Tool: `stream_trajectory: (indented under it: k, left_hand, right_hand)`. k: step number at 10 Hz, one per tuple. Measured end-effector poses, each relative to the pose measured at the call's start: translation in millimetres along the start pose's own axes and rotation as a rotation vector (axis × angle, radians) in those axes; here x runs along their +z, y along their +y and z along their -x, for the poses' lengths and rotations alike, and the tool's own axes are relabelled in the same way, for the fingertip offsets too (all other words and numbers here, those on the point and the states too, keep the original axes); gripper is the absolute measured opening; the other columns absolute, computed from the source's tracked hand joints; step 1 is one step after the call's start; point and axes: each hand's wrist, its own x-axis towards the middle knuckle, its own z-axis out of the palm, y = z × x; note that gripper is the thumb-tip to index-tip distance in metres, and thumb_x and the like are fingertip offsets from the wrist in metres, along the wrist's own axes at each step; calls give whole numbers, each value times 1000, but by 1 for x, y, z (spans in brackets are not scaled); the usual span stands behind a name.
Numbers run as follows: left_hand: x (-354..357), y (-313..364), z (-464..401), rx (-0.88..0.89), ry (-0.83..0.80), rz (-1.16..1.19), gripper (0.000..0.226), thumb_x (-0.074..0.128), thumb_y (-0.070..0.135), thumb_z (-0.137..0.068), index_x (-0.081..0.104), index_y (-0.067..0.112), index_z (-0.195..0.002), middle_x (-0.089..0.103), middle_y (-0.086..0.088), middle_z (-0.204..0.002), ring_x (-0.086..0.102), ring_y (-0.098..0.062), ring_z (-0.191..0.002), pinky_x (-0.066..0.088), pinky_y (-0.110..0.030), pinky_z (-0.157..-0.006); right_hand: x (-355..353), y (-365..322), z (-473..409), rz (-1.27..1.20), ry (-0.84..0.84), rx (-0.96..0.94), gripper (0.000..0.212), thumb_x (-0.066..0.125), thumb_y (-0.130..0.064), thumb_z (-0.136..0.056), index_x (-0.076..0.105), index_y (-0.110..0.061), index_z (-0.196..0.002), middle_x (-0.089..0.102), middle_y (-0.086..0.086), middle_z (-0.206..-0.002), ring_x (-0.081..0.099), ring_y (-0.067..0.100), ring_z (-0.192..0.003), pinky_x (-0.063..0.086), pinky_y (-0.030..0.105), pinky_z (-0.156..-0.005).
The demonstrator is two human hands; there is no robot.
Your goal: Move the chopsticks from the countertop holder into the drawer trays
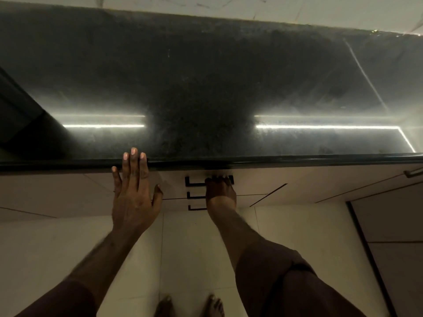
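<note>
A dark speckled countertop [206,88] fills the upper half of the head view. No chopsticks or holder show on it. Below its front edge is a stack of pale drawers with black bar handles. My right hand [219,191] reaches down and curls its fingers over the top drawer handle [194,182]. The drawers look closed. My left hand [134,188] is flat and spread, fingers apart, with its fingertips at the counter's front edge and nothing in it. The trays inside the drawers are hidden.
Two more black handles [194,197] sit under the top one. Another cabinet handle [413,173] shows at the far right. A pale tiled floor [194,248] lies below, with my bare feet [190,305] at the bottom edge. Light strips reflect in the counter.
</note>
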Motion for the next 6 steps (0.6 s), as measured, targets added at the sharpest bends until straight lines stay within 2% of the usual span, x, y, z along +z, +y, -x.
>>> stream_trajectory:
  k: [2,4,5,6]
  left_hand:
    - [-2,-1,1,4,-26,13,92,59,18,-79,8,-2,-151,8,-21,-160,1,-31,-150,2,-50,-121]
    - [-13,7,2,-19,-62,49,91,59,15,-79,7,-3,-151,4,-19,-161,0,-31,-150,-2,-48,-121]
    - [-18,16,2,-13,-68,78,90,58,16,-80,8,-3,-151,5,-19,-161,1,-31,-150,-2,-47,-121]
    - [-28,27,0,-4,-94,111,86,55,20,-83,8,0,-152,4,-16,-161,0,-28,-150,-1,-48,-121]
  right_hand:
    - [-9,-3,-7,107,15,-35,49,58,-7,-93,47,-18,-140,42,11,-149,34,29,-141,32,40,-116]
    - [-24,-2,3,28,-11,-58,48,56,-8,-93,47,-19,-139,49,12,-141,45,31,-130,42,41,-105]
    - [-31,0,19,59,140,-164,34,55,-12,-93,57,-14,-127,63,12,-119,59,29,-109,51,39,-92]
    - [-46,1,35,13,211,-213,21,55,-19,-94,62,-12,-113,68,10,-99,65,26,-89,57,40,-78]
